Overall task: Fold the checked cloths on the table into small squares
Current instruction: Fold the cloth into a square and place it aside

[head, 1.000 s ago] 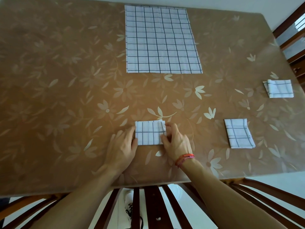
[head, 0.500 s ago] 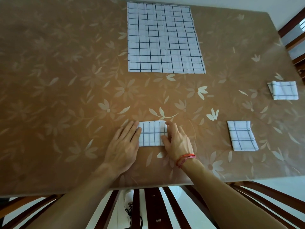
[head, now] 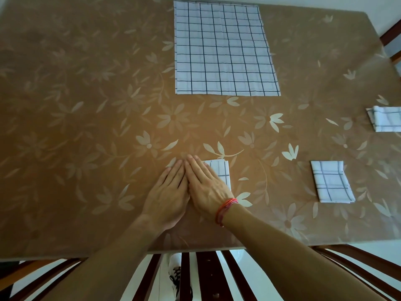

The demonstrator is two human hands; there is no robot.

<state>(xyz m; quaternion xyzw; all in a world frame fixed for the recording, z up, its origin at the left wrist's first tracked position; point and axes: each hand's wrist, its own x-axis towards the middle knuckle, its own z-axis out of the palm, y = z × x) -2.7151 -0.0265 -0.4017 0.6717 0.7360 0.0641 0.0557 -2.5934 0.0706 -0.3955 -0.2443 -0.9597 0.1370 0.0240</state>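
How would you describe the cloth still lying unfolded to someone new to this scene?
On the brown flowered table, look to the far edge, near the middle. The unfolded cloth lies flat there. It alone is spread open, far larger than the near folded square and the far folded square at the right.

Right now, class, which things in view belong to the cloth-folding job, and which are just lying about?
Job in hand:
- small folded cloth under the right hand, with the left hand flat alongside
- large unfolded cloth
- near folded square and far folded square
- table

Lying about:
- chair back
- shoe on the floor
- red wrist band
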